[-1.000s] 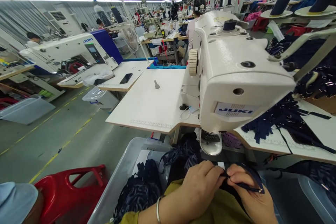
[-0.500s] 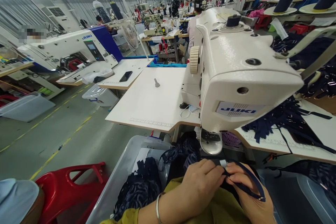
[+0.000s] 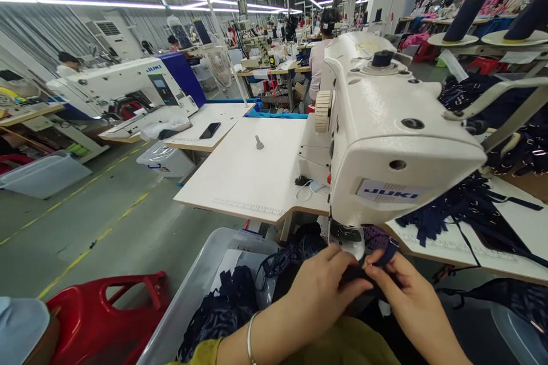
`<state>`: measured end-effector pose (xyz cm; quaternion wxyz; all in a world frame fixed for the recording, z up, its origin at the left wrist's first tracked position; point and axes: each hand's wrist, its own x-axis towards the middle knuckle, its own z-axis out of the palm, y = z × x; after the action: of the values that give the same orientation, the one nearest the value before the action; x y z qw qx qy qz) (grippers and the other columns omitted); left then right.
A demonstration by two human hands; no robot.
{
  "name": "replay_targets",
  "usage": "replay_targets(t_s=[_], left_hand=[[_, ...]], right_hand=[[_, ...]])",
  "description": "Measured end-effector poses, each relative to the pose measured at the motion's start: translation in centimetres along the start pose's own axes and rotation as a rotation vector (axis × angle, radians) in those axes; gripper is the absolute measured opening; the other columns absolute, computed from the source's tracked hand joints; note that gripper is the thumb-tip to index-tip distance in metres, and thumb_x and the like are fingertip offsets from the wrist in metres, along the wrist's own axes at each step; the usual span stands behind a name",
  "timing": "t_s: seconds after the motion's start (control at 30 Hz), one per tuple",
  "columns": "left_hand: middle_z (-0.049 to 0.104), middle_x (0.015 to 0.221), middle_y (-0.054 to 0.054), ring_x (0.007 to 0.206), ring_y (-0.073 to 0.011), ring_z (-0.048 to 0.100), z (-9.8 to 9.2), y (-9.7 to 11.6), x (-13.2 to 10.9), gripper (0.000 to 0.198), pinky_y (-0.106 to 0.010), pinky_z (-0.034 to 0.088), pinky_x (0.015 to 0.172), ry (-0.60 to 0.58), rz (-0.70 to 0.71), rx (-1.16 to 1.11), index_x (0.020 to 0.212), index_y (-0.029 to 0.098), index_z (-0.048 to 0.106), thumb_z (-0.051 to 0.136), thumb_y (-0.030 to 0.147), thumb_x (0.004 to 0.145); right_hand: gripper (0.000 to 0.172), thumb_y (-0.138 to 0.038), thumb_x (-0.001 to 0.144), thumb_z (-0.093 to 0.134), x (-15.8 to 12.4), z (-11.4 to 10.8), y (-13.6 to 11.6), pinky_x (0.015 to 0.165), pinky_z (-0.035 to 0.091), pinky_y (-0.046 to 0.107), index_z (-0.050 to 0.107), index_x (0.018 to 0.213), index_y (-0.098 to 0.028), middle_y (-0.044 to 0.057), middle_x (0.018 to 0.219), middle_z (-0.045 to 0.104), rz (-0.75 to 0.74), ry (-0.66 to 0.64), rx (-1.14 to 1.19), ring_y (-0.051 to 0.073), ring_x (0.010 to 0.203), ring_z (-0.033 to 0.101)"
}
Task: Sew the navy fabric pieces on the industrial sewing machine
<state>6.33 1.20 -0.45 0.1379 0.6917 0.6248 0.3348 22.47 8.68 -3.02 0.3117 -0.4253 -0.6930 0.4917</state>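
Note:
Just below the needle end of the white sewing machine (image 3: 394, 120), my two hands work close together. My right hand (image 3: 409, 291) pinches a navy strap (image 3: 389, 252), which loops over the fingers and has a small shiny piece at its top. My left hand (image 3: 319, 288), with a bangle at the wrist, is closed on dark fabric (image 3: 356, 275), its thumb pointing toward the right fingertips. Where the strap meets the fabric is hidden by the fingers.
A clear bin (image 3: 216, 239) with navy patterned pieces (image 3: 231, 296) stands at my left, beside a red stool (image 3: 107, 313). Navy straps (image 3: 432, 222) heap on the right table. A flat metal piece (image 3: 259, 143) lies on the white tabletop (image 3: 240, 177).
My right hand has risen and turned toward the machine, and the strap's long loop is now a short fold at the fingertips. My left hand has shifted slightly; the view has tilted up.

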Motion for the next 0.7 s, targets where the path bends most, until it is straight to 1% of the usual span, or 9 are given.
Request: replay_targets(t_s=[0.1, 0.17, 0.23, 0.3, 0.37, 0.4, 0.5, 0.6, 0.7], left_hand=[[0.059, 0.095, -0.004, 0.085, -0.0171, 0.059, -0.8, -0.6, 1.3, 0.017, -0.030, 0.052, 0.074, 0.061, 0.022, 0.205, 0.102, 0.018, 0.056, 0.054, 0.032, 0.093], [0.060, 0.101, -0.007, 0.093, -0.0196, 0.057, -0.9, -1.4, 1.7, 0.015, -0.034, 0.050, 0.081, 0.133, 0.071, 0.313, 0.102, 0.017, 0.056, 0.050, 0.029, 0.095], [0.062, 0.110, -0.009, 0.100, -0.0210, 0.056, -0.5, -2.1, 1.5, 0.019, -0.037, 0.047, 0.086, 0.206, 0.169, 0.367, 0.109, 0.016, 0.056, 0.044, 0.025, 0.097], [0.062, 0.118, -0.009, 0.104, -0.0194, 0.055, 0.1, -2.5, 0.9, 0.028, -0.036, 0.044, 0.090, 0.217, 0.296, 0.369, 0.121, 0.015, 0.053, 0.037, 0.019, 0.099], [0.063, 0.121, -0.007, 0.108, -0.0175, 0.054, 0.7, -2.6, 0.1, 0.032, -0.033, 0.041, 0.094, 0.205, 0.382, 0.373, 0.127, 0.013, 0.051, 0.039, 0.022, 0.099], [0.063, 0.122, -0.006, 0.111, -0.0173, 0.054, 1.1, -2.6, -0.3, 0.033, -0.032, 0.039, 0.096, 0.209, 0.392, 0.394, 0.128, 0.014, 0.051, 0.043, 0.026, 0.098], [0.062, 0.125, -0.002, 0.118, -0.0172, 0.051, 1.7, -2.6, -1.3, 0.036, -0.032, 0.036, 0.099, 0.252, 0.361, 0.515, 0.129, 0.019, 0.053, 0.054, 0.031, 0.094], [0.059, 0.130, 0.001, 0.121, -0.0158, 0.048, 1.6, -2.6, -1.6, 0.034, -0.031, 0.035, 0.098, 0.228, 0.363, 0.585, 0.129, 0.024, 0.053, 0.051, 0.024, 0.095], [0.056, 0.133, 0.002, 0.121, -0.0154, 0.047, 1.0, -2.5, -1.5, 0.032, -0.030, 0.034, 0.095, 0.182, 0.374, 0.605, 0.126, 0.024, 0.055, 0.045, 0.021, 0.097]], right_hand=[[0.027, -0.049, 0.083, 0.059, 1.7, 0.9, -0.5, 0.070, 0.054, 0.026, 0.064, 0.089, -0.023, 0.003, 0.082, 0.069, -0.019, 0.036, -0.044, 0.020, 0.077, 0.066], [0.026, -0.048, 0.085, 0.057, 2.4, 1.5, -0.6, 0.068, 0.052, 0.027, 0.063, 0.089, -0.024, 0.004, 0.086, 0.066, -0.067, 0.066, -0.098, 0.020, 0.079, 0.063], [0.026, -0.048, 0.086, 0.055, 2.9, 1.9, -0.5, 0.061, 0.049, 0.027, 0.061, 0.089, -0.024, 0.004, 0.085, 0.061, -0.099, 0.093, -0.138, 0.020, 0.075, 0.059], [0.025, -0.048, 0.085, 0.056, 3.2, 2.0, -0.3, 0.056, 0.046, 0.026, 0.056, 0.084, -0.023, 0.001, 0.076, 0.052, -0.111, 0.123, -0.145, 0.017, 0.066, 0.053], [0.026, -0.047, 0.084, 0.059, 3.6, 1.9, 0.1, 0.058, 0.046, 0.026, 0.050, 0.083, -0.023, -0.003, 0.071, 0.045, -0.094, 0.117, -0.092, 0.015, 0.062, 0.049], [0.027, -0.047, 0.083, 0.060, 3.8, 1.9, 0.2, 0.060, 0.047, 0.026, 0.048, 0.085, -0.023, -0.003, 0.071, 0.045, -0.067, 0.089, -0.047, 0.015, 0.062, 0.049], [0.031, -0.048, 0.083, 0.061, 4.1, 1.8, 0.6, 0.065, 0.050, 0.025, 0.048, 0.096, -0.023, -0.001, 0.080, 0.054, 0.017, -0.004, 0.100, 0.015, 0.072, 0.055], [0.034, -0.050, 0.081, 0.062, 4.2, 1.7, 0.5, 0.068, 0.051, 0.024, 0.051, 0.098, -0.023, 0.000, 0.082, 0.056, 0.044, -0.029, 0.182, 0.015, 0.075, 0.057], [0.033, -0.052, 0.083, 0.059, 4.4, 1.4, 0.2, 0.072, 0.052, 0.025, 0.056, 0.097, -0.023, 0.000, 0.080, 0.059, 0.036, 0.005, 0.193, 0.016, 0.076, 0.058]])
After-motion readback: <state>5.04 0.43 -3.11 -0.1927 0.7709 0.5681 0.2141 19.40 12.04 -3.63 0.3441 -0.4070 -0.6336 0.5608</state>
